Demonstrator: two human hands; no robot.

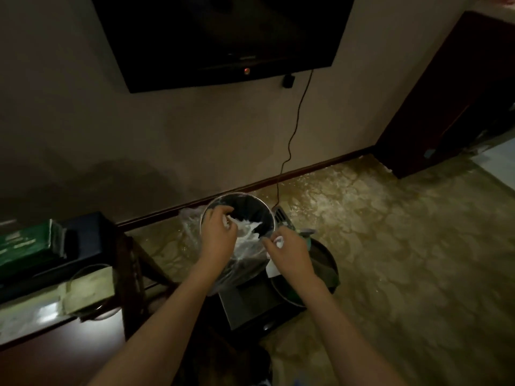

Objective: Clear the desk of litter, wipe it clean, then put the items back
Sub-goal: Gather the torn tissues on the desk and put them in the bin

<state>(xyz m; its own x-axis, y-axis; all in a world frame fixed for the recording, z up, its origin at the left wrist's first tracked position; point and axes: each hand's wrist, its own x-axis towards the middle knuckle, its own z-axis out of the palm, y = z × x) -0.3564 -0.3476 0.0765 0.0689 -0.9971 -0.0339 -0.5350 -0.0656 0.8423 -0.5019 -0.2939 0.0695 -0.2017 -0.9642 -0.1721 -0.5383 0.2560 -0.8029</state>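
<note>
A round waste bin (214, 204) lined with a clear plastic bag (189, 227) stands on the floor by the wall. White crumpled tissue (249, 228) lies inside it. My left hand (220, 232) reaches over the bin's near rim, fingers curled at the tissue and bag. My right hand (289, 253) hovers at the bin's right edge and pinches a small white scrap (278, 241); a white card or paper (272, 270) shows beneath that hand. The dark desk (41, 338) lies at the lower left.
On the desk sit a green box (25, 246), a dark box (86, 232) and a glass item (89, 282). A round dark tray (323, 260) and a dark square box (250, 299) sit beside the bin. A TV (223, 37) hangs on the wall, its cable (292, 135) trailing down. Patterned carpet (404, 246) spreads right.
</note>
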